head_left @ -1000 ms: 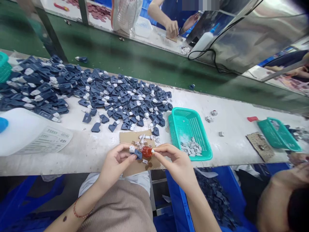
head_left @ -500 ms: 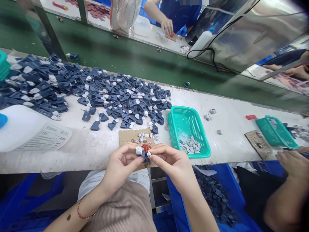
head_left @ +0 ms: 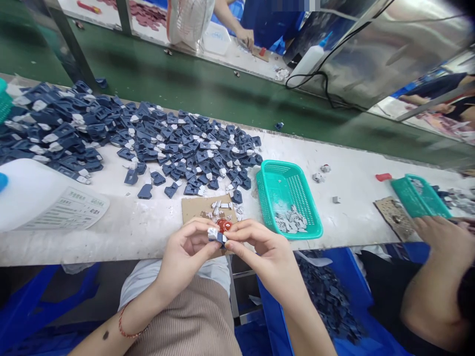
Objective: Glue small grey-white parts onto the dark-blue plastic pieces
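Observation:
A small navy and white plastic part (head_left: pixel 219 237) is held up over the table's front edge. My left hand (head_left: pixel 190 243) pinches its left side between thumb and fingers. From the other side, my right hand (head_left: pixel 258 245) has its thumb and fingertips closed on the same part's right end, where a bit of white shows. A round, glossy red thing (head_left: pixel 224 225) sits just behind the part, partly hidden by my fingers. Under and behind my hands lies a piece of cardboard (head_left: pixel 189 208) with small white-grey pieces (head_left: pixel 221 204) on it.
A large pile of navy and white parts (head_left: pixel 193 148) spreads across the left. A green basket (head_left: pixel 315 212) holds small pale pieces. A white bottle (head_left: pixel 40 193) lies at left. At right are a co-worker's hands (head_left: pixel 438 235) and another green basket (head_left: pixel 415 198).
The part has turned between my fingers, and its navy side shows less. My right fingertips have moved slightly left. The co-worker's hand at right has moved up and left.

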A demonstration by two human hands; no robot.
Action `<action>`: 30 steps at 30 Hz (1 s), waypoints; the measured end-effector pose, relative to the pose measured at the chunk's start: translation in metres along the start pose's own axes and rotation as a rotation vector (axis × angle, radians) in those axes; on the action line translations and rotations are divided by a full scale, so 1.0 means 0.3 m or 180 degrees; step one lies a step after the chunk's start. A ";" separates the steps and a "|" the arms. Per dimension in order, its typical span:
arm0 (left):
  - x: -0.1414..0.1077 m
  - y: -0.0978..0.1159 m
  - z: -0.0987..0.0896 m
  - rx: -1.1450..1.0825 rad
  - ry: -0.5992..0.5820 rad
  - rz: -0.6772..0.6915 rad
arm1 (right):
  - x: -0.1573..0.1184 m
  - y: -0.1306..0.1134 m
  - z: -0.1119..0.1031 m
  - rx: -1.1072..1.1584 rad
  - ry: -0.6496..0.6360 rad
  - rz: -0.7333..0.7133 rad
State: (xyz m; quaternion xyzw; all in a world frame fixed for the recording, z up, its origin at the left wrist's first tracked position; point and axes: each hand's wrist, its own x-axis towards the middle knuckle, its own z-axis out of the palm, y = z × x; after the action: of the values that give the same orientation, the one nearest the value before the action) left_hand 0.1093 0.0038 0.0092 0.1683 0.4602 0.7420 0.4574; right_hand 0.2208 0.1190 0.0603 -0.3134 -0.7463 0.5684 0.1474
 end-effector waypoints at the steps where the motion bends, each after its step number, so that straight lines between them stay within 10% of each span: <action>1: -0.002 0.000 0.002 -0.0047 0.0000 -0.0016 | 0.000 0.005 -0.001 0.0196 -0.0039 0.0120; 6: -0.007 0.002 0.014 -0.0459 -0.0089 -0.0215 | -0.009 0.025 0.004 0.1240 -0.0113 0.0636; 22: -0.006 -0.005 0.049 -0.0593 0.0195 -0.0443 | -0.023 0.022 0.111 0.1217 0.0449 0.0204; 30: 0.015 0.001 0.063 -0.0714 0.0151 -0.0717 | 0.005 0.030 0.079 0.1415 -0.0014 0.0283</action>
State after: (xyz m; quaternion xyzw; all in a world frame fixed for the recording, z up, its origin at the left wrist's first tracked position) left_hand 0.1196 0.0175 0.0186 0.0459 0.4012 0.7365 0.5427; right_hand 0.2086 0.1034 0.0443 -0.3045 -0.5885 0.7254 0.1860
